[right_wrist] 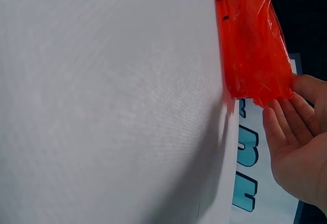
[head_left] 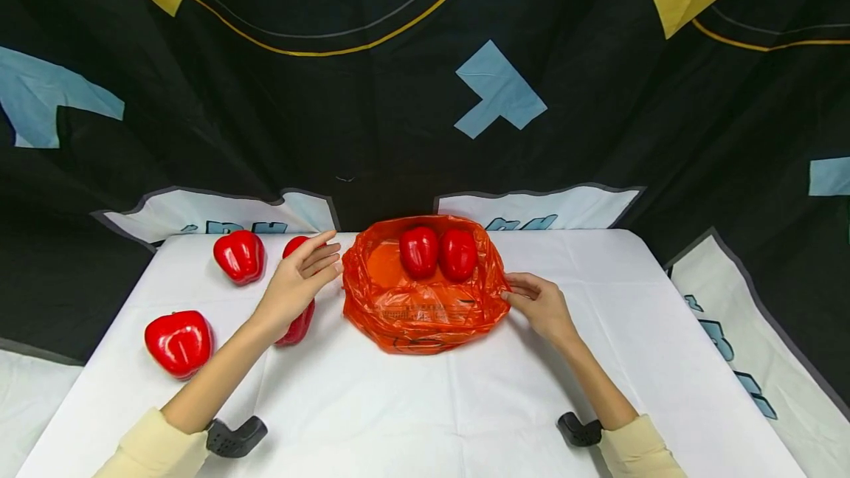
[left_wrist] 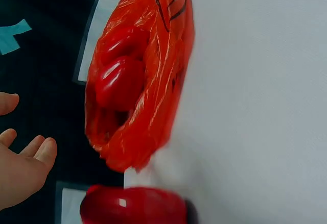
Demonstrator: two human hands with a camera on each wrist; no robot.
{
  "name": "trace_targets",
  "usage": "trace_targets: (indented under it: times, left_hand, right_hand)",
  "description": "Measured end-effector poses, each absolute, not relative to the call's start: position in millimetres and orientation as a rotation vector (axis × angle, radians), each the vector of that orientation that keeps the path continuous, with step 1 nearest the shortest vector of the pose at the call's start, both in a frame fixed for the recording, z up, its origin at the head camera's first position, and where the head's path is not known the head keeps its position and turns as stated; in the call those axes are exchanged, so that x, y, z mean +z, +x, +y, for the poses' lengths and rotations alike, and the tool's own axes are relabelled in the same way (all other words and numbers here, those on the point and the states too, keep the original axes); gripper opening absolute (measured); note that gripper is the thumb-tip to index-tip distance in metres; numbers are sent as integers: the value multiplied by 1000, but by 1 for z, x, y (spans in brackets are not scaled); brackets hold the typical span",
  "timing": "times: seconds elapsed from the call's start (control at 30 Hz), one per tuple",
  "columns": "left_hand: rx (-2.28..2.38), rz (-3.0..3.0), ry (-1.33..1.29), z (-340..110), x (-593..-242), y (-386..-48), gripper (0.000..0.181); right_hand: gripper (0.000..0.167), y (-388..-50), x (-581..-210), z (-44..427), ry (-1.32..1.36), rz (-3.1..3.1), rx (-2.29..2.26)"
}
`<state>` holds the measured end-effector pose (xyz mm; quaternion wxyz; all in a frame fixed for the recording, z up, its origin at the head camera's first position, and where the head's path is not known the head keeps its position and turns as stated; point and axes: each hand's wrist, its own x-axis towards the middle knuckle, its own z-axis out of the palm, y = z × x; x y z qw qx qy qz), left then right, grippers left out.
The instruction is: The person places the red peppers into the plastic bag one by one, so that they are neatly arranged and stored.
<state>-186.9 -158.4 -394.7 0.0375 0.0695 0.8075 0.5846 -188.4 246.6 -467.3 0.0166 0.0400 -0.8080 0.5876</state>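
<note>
An orange-red plastic bag [head_left: 425, 327] stands with its mouth spread wide on the table. Inside it two glossy red bell peppers [head_left: 418, 252] lie side by side. My right hand [head_left: 541, 308] pinches the bag's right rim between thumb and fingers, also seen in the right wrist view. Fingers extended, my left hand [head_left: 295, 286] hovers left of the bag and holds nothing. Beneath and around it red bell pepper surfaces [head_left: 296, 327] show, partly hidden by the hand. In the left wrist view, a red pepper [left_wrist: 133, 206] lies near the bag.
Two more red bell peppers lie on the left of the white-covered table [head_left: 412, 411], one farther back [head_left: 239, 257] and one nearer [head_left: 179, 344]. A black patterned cloth [head_left: 372, 131] hangs behind the table. Dark devices [head_left: 237, 437] are worn at both wrists.
</note>
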Motion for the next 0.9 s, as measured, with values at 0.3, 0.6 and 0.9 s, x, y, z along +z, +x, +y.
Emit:
trace_targets:
  times: [0.3,0.6,0.9]
  left_hand:
    - [1705,2665,160,-195,-394,-155,66]
    - [1681,2781,101,-228,-409,-140,65]
    - [1560,2816,89,-243,-424,-138,70]
  right_hand:
    - [34,-187,-465,246,145,-2498,1823]
    - [34,-187,-465,246,132,-2515,1805]
    - [34,-187,-466,246,132,-2504,1816]
